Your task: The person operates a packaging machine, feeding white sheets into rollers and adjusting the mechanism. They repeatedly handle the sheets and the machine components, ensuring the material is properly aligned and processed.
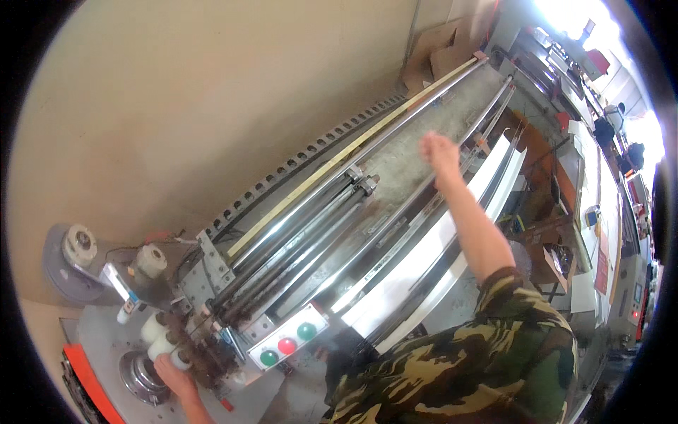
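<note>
My left hand (178,378) is at the lower left, its fingers closed against a white roller (164,348) at the end of the machine. Another white roller (152,328) sits just behind it, and a round metal hub (141,377) lies to its left. My right arm reaches far out over the long machine bed (417,159). At its end my right hand (439,152) is raised with the fingers drawn together. It is slightly blurred, and whatever may be between the fingers is too small to make out.
Parallel steel rods (296,233) run along the bed beside a cable chain (296,157). A control panel (288,338) with green and red buttons stands near my body. White spools (79,244) are mounted by the wall. Long white channels (402,293) lie under my right arm. Cardboard (443,60) leans at the far end.
</note>
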The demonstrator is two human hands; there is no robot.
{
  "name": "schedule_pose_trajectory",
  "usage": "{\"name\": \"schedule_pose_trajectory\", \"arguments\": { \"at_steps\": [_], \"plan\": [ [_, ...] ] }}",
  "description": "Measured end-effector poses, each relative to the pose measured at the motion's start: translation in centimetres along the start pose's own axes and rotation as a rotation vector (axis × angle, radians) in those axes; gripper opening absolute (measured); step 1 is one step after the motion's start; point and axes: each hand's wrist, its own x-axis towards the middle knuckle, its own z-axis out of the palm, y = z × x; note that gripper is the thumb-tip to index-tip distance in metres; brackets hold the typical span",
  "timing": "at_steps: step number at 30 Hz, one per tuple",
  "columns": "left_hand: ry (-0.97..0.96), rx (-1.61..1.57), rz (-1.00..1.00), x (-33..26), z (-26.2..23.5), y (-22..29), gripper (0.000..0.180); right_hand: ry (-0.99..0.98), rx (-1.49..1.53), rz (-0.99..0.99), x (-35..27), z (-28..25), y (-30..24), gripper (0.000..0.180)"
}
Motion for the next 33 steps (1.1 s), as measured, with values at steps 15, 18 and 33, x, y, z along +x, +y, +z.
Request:
{"name": "schedule_pose_trajectory", "arguments": {
  "at_steps": [15, 18, 33],
  "plan": [
    [0.040, -0.068, 0.047, -0.2, -2.1, 0.5, 0.052, -0.833, -0.474, -0.931, -47.5, 11.0, -1.5, 0.037],
    [0.052, -0.059, 0.052, -0.6, -1.4, -0.2, 0.052, -0.523, -0.457, -0.558, -41.8, 7.0, -2.8, 0.031],
    [0.033, -0.045, 0.053, 0.1, -1.0, -0.1, 0.046, -0.099, 0.066, 0.585, -7.0, 7.7, 1.7, 0.027]
  ]
}}
